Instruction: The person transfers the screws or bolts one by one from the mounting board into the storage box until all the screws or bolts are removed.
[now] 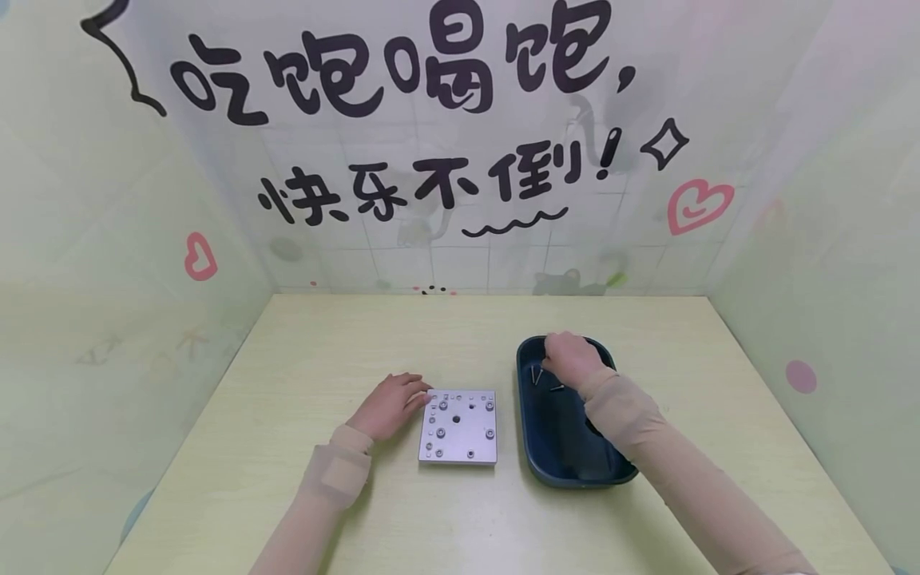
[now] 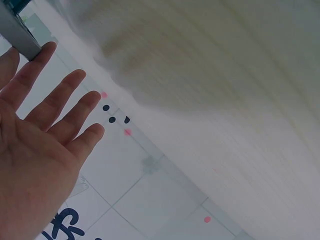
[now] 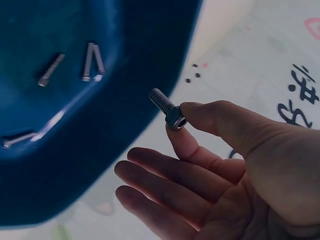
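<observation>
Head view: left hand [image 1: 388, 406] at metal plate [image 1: 467, 441] on tabletop [image 1: 345, 343]; right hand [image 1: 573, 361] over blue tray [image 1: 575, 435]. Left wrist: fingers [image 2: 57, 97] extended, touching plate corner. Right wrist: hand pinches 1 bolt [image 3: 168, 110]; 4 other bolts [image 3: 51, 70] lie in tray.

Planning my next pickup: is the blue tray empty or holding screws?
Not empty: the right-wrist view shows four screws lying in the blue tray. A fifth screw is pinched in the right grip.

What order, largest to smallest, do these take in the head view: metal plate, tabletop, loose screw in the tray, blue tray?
1. Tabletop
2. Blue tray
3. Metal plate
4. Loose screw
</observation>
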